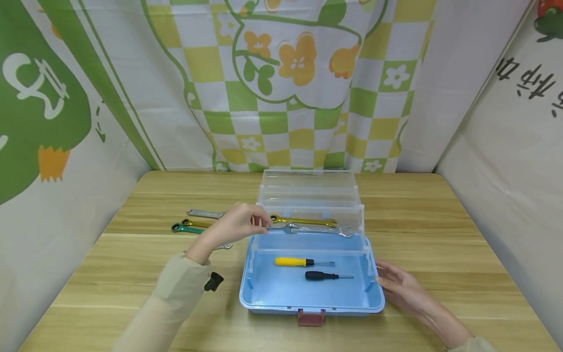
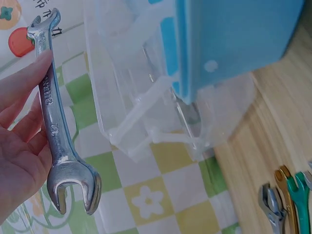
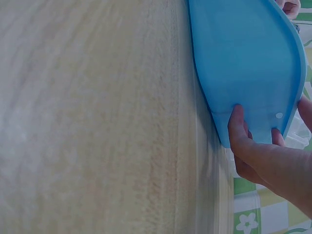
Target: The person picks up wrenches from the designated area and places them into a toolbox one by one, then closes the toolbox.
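My left hand (image 1: 242, 222) pinches a silver double open-end wrench (image 2: 57, 117) between thumb and fingers, over the clear tray of the blue toolbox (image 1: 264, 293). A gold combination wrench (image 1: 303, 221) and a silver wrench (image 1: 345, 231) lie in that clear tray (image 1: 361, 220). Down in the blue bottom are a yellow-handled screwdriver (image 1: 291, 262) and a black-handled screwdriver (image 1: 321, 275). Against the box's right outer wall rests my right hand (image 1: 402, 288); its fingers (image 3: 237, 119) spread over the blue plastic, near the rim.
Left of the toolbox, partly behind my left arm, lie more wrenches: a silver one (image 1: 204, 213), a gold one (image 1: 193, 223), a green one (image 1: 184, 228) and another silver end (image 1: 225, 246). The box's clear lid (image 1: 308, 178) stands raised behind. Printed curtains (image 1: 281, 122) surround the wooden table (image 1: 418, 210).
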`<state>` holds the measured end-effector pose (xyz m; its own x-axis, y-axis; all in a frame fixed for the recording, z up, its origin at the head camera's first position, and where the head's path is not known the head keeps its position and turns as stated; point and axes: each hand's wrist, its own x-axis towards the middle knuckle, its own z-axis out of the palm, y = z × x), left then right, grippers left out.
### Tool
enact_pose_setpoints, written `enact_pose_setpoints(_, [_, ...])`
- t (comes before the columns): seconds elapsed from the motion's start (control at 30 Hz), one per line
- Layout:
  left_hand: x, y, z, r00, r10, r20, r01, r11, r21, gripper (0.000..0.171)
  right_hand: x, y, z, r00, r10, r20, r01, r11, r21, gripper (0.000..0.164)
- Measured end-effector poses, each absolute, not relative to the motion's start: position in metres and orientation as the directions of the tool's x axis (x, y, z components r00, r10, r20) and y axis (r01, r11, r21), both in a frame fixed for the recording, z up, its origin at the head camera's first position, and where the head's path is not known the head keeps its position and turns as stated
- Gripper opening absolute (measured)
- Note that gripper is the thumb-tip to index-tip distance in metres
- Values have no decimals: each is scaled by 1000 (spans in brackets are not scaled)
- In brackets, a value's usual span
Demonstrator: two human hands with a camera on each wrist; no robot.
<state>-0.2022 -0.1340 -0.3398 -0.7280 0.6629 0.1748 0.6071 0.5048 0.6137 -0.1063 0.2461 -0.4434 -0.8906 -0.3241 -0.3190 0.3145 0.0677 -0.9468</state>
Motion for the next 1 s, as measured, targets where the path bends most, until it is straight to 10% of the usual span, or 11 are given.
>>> enact_pose_setpoints(1.0, [-219,-64,-326,-611,791,37,673,494,551,11,-105,246,-443,-892,-330,-309,301,77,-951,66])
